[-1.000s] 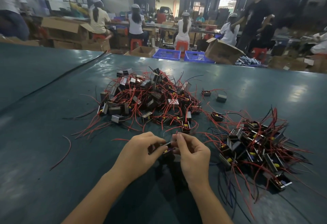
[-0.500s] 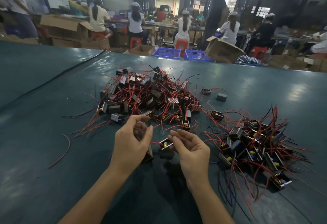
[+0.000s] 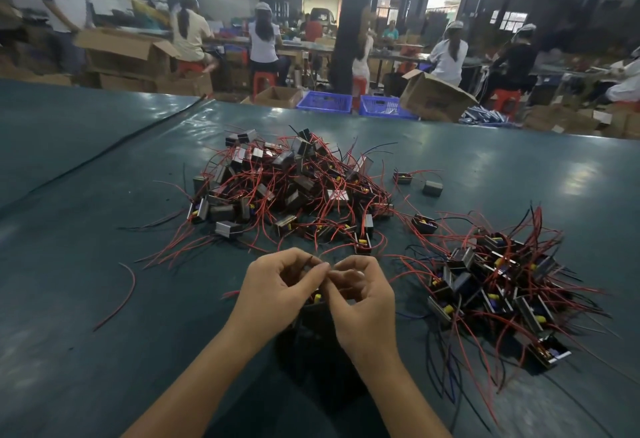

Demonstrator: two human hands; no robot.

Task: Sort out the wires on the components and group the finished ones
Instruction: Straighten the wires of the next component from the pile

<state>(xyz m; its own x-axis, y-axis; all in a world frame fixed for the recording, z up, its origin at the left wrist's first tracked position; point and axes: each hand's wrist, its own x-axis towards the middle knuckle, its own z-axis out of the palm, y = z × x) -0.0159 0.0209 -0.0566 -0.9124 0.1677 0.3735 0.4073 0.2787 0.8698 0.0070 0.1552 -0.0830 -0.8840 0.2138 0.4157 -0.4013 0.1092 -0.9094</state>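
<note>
The left hand (image 3: 273,285) and the right hand (image 3: 363,302) meet low in the middle of the green table (image 3: 104,351), fingertips touching. Both have curled fingers, and thumb and forefinger of each pinch the same dark wire (image 3: 311,259), whose short end stands up and a little away from the person. Under the fingertips, between the two palms, sits one dark component (image 3: 313,304) with its yellow tab turned upward. It is mostly hidden, so its long axis and which hand carries it I cannot tell. Beyond the hands lies a large pile (image 3: 294,188) of such blocks, its red leads pointing in all directions. A smaller pile (image 3: 495,285) is near the right hand, its red and black leads spreading mostly outward to the right. Two single blocks (image 3: 432,188) lie apart behind the piles, and one loose red wire (image 3: 128,285) curves on the left. The print on the cardboard box (image 3: 433,96) at the far edge is too blurred to read.
</note>
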